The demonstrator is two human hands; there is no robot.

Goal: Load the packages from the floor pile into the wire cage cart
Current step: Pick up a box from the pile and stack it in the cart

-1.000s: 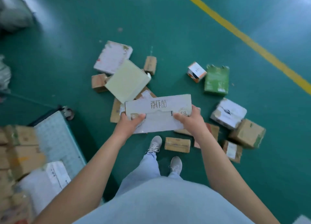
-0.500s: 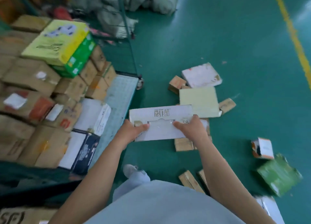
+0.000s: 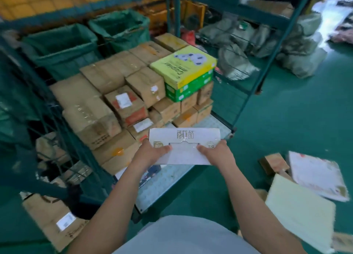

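I hold a flat white package (image 3: 184, 144) with grey printed characters in front of me, over the near edge of the wire cage cart (image 3: 202, 125). My left hand (image 3: 150, 153) grips its left end and my right hand (image 3: 216, 154) grips its right end, thumbs on top. The cart's pale floor shows below the package, and stacked brown cardboard boxes (image 3: 107, 104) fill its back and left. A yellow and green box (image 3: 184, 70) sits on top of the stack. Part of the floor pile lies at right: a white flat package (image 3: 317, 175), a pale yellow one (image 3: 299, 211) and a small brown box (image 3: 273, 163).
The cart's green wire side (image 3: 63, 131) stands at left, its corner post (image 3: 267, 62) at right. Green bins (image 3: 61, 45) and grey sacks (image 3: 248, 43) lie behind. A brown box (image 3: 55, 221) sits on the floor lower left. The floor is green.
My view has swung from the floor pile to the cart. Both hands have carried the white package left and forward, from above the pile to over the cart's near edge.
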